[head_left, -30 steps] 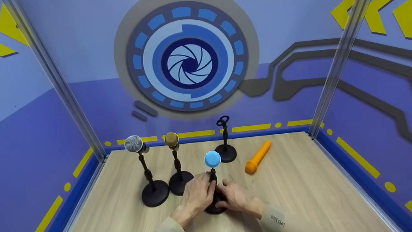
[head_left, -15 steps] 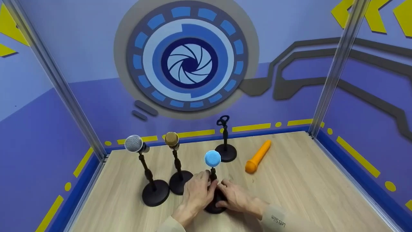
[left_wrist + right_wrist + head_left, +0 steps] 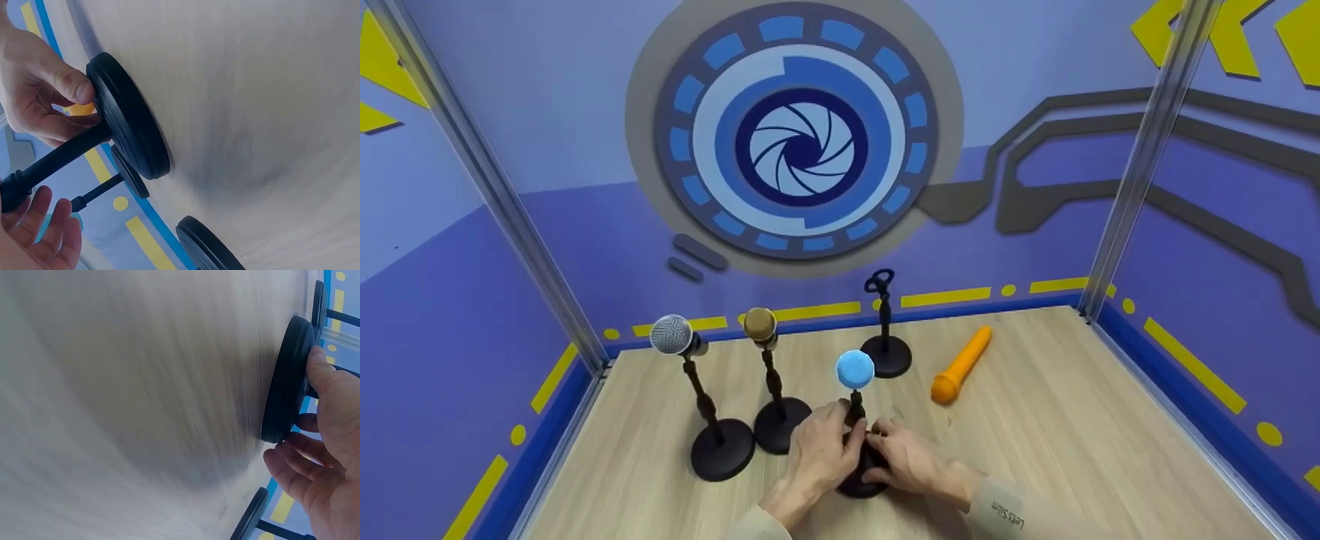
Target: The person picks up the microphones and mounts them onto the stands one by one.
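Observation:
A microphone with a light blue head (image 3: 856,369) stands upright on a small black microphone stand (image 3: 126,115) at the front middle of the table. My left hand (image 3: 817,444) grips the stand's pole, fingers around the thicker joint (image 3: 14,188) in the left wrist view. From the other side my right hand (image 3: 913,459) holds the round base. In the right wrist view its thumb (image 3: 319,363) presses on the base's top, with the fingers curled by the edge. The base (image 3: 286,382) rests on the table. In the head view both hands hide much of the pole.
To the left stand a silver-headed microphone (image 3: 671,334) and a gold-headed microphone (image 3: 760,325), each on a black stand. Behind is a stand with a bare clip (image 3: 880,282). An orange microphone (image 3: 962,366) lies on the table at right. Printed walls (image 3: 1020,262) enclose the table.

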Demonstrator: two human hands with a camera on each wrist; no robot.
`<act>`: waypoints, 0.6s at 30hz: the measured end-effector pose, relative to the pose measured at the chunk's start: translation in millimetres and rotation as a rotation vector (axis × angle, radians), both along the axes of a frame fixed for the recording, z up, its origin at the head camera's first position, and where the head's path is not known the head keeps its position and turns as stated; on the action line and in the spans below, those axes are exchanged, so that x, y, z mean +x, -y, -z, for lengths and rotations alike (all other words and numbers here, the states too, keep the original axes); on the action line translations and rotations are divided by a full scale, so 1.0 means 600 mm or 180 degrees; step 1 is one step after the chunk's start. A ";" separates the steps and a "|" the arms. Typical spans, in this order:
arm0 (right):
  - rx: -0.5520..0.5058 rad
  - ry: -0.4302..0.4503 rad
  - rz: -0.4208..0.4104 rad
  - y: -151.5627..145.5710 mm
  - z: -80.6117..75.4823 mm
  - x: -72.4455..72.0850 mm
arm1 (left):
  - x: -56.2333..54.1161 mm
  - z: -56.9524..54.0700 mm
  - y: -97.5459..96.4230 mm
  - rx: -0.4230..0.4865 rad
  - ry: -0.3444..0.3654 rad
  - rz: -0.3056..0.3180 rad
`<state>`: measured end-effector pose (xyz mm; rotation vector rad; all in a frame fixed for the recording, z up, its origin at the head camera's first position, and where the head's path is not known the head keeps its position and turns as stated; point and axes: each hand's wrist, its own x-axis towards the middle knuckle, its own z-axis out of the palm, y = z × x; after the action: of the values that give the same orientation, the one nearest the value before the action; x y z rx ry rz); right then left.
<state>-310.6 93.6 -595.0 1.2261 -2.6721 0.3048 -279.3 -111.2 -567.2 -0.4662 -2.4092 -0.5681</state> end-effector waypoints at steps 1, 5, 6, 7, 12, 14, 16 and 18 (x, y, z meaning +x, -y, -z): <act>-0.0006 0.0001 0.0000 0.000 0.000 0.000 | 0.000 -0.001 0.000 0.0022 0.0047 -0.0013; -0.0034 0.0048 -0.0009 0.002 0.002 0.000 | -0.003 -0.005 0.000 0.0129 0.0265 -0.0070; -0.0048 0.0054 -0.0017 0.002 0.003 0.000 | -0.003 -0.006 0.000 0.0159 0.0313 -0.0083; -0.0070 0.0060 -0.0028 0.002 0.003 0.000 | -0.003 -0.007 0.001 0.0197 0.0357 -0.0096; -0.0164 0.0285 -0.0036 0.001 0.003 -0.002 | -0.003 -0.009 0.004 0.0354 0.0458 -0.0090; -0.0191 0.0437 0.0006 -0.001 0.003 -0.003 | -0.002 -0.009 0.005 0.0387 0.0440 -0.0064; -0.0213 0.0534 0.0071 -0.003 0.004 -0.004 | -0.001 -0.008 0.006 0.0412 0.0394 -0.0037; -0.0294 0.0563 0.0096 -0.005 0.005 -0.004 | -0.001 -0.009 0.006 0.0447 0.0336 -0.0001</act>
<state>-313.3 96.9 -598.2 1.1817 -2.7848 0.5498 -279.6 -115.0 -561.9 -0.3845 -2.4478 -0.7736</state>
